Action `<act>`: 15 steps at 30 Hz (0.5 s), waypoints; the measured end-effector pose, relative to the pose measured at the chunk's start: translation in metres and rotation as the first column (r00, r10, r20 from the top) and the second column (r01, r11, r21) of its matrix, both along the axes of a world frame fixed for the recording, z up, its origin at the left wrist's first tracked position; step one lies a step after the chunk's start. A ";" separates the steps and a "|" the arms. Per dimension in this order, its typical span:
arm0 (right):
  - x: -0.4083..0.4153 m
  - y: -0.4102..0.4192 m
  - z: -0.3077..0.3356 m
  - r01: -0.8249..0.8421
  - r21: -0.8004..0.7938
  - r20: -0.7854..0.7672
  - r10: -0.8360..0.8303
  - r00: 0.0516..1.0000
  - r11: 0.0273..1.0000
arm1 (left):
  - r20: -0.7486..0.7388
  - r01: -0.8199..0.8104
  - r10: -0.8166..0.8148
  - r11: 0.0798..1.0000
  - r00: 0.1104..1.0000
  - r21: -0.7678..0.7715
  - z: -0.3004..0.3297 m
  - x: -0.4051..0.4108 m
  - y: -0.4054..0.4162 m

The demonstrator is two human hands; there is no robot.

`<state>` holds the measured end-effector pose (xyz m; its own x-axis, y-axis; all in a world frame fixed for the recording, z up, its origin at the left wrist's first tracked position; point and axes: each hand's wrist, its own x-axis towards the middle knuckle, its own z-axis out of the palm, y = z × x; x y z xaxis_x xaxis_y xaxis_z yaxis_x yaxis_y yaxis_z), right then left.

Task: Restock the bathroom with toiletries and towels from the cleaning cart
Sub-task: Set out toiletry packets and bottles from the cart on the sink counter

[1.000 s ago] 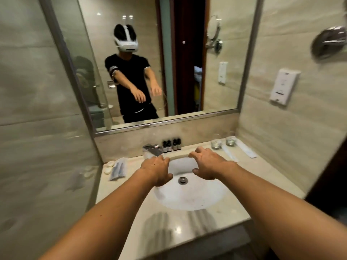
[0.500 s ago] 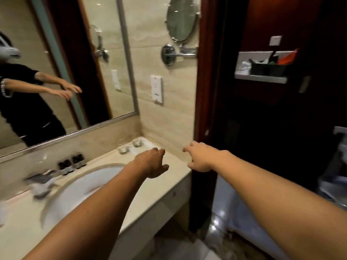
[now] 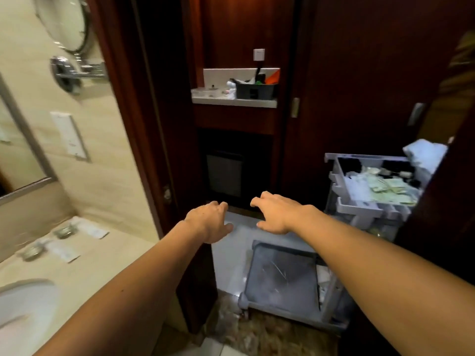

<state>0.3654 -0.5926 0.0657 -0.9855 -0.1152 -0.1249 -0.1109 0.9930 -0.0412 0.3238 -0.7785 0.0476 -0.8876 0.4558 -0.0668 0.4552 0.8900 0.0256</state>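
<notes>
Cart (image 3: 282, 281) of grey plastic, standing just outside the dark wooden doorframe (image 3: 144, 140), scuffed flat lower shelf nearest, moulded top tray (image 3: 370, 183) up and to the right of that shelf. Heaped in the tray: pale packets (image 3: 385, 188), small and blurred; white folded towel (image 3: 424, 152) at the tray's far right corner. Left hand (image 3: 208, 222) and right hand (image 3: 275, 214) stretched out side by side above the cart's near edge, palms down, fingers loosely spread, gripping nothing, touching nothing. Behind the cart, dark wood panelling, a recessed black box (image 3: 223, 173), and higher up a pale stone ledge (image 3: 234, 101) carrying a black caddy (image 3: 254, 89). Left of the doorframe, beige striped wall tile, round chrome-armed mirror (image 3: 69, 24), white wall plate (image 3: 68, 134). Lower left, glossy cream counter (image 3: 108, 268) with two upturned glasses (image 3: 64, 231) and flat white sachets (image 3: 92, 231), curved basin rim (image 3: 28, 301) at the corner. Polished mottled floor beneath the cart.
</notes>
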 end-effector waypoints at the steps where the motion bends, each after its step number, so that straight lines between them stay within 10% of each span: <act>1: -0.002 0.015 -0.001 0.032 -0.007 -0.001 -0.032 0.999 0.999 | 0.000 0.028 -0.028 1.000 1.000 -0.004 0.000 -0.008 0.015; 15: -0.038 0.162 0.003 0.499 -0.039 -0.014 -0.500 0.866 0.866 | -0.007 0.496 -0.496 0.868 0.868 -0.041 0.017 -0.121 0.202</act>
